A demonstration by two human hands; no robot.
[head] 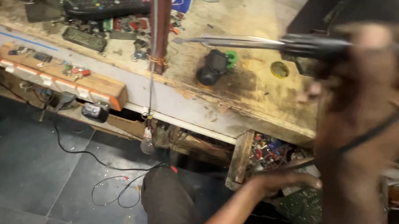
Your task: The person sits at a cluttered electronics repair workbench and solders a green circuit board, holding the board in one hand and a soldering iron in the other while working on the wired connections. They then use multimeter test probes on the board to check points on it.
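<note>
Right hand (pixel 372 91) grips soldering iron (pixel 247 42) over workbench (pixel 260 104) edge.

A black-handled soldering iron (pixel 287 45) with a long metal shaft lay level, tip leftward, above the worn tabletop (pixel 242 89).

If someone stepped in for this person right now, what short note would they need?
Right hand: raised, blurred, gripping a soldering iron by its black handle, metal tip pointing left over the workbench.
Left hand: low, under the bench edge, touching a green circuit board beside a compartment of small coloured parts.
Done: iron picked up, board within reach.
Left: tip and board are apart; no contact shows.
</note>
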